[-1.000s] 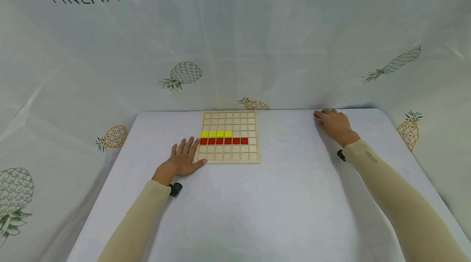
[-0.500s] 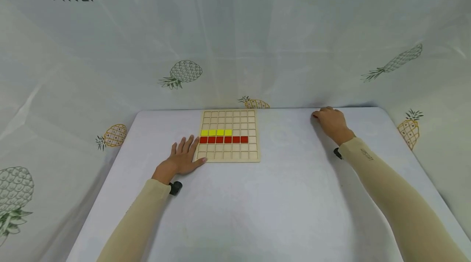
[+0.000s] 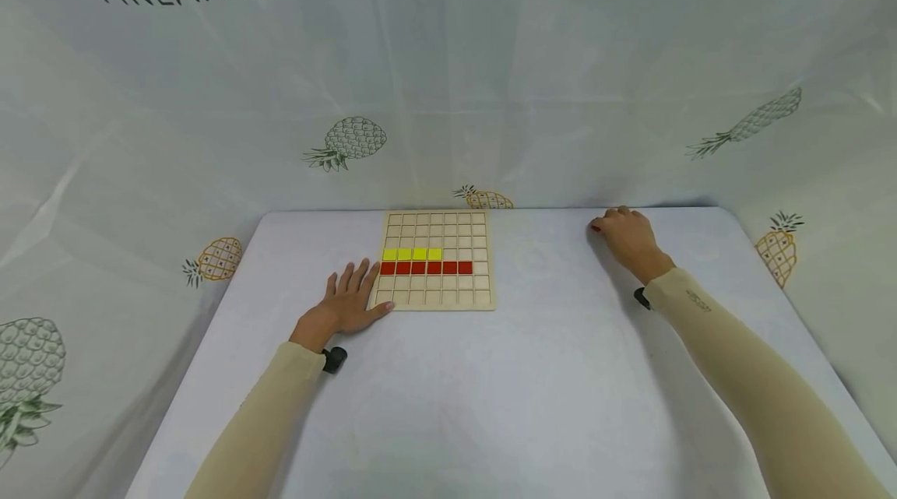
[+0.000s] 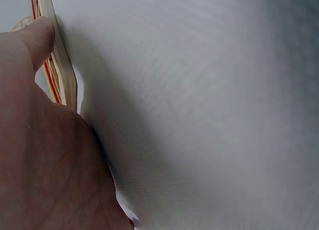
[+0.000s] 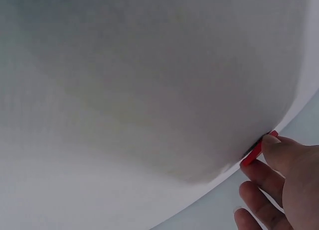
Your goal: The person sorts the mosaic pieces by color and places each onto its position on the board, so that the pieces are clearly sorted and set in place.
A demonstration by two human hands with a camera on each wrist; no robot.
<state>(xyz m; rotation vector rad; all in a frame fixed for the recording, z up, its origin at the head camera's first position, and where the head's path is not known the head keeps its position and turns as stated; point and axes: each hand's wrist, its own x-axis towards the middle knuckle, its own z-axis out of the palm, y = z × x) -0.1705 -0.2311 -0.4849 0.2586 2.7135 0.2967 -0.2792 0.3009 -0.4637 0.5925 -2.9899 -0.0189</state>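
Note:
A pale wooden board with a square grid lies at the table's far edge. One row holds several yellow tiles, and the row below it holds several red tiles. My left hand rests with spread fingers at the board's left edge, its thumb over the near left corner. In the left wrist view the thumb lies against the board's side. To the right of the board, my right hand pinches a small red tile between thumb and index finger, close over the table; the other fingers are curled.
The white table ends just behind the board, where a pale curtain printed with pineapples hangs. More of this curtain hangs along both sides. Dark bands sit at both wrists.
My right hand has moved slightly left, and its fingers have drawn in from a more spread pose to a pinch. The left hand and the board have stayed in place.

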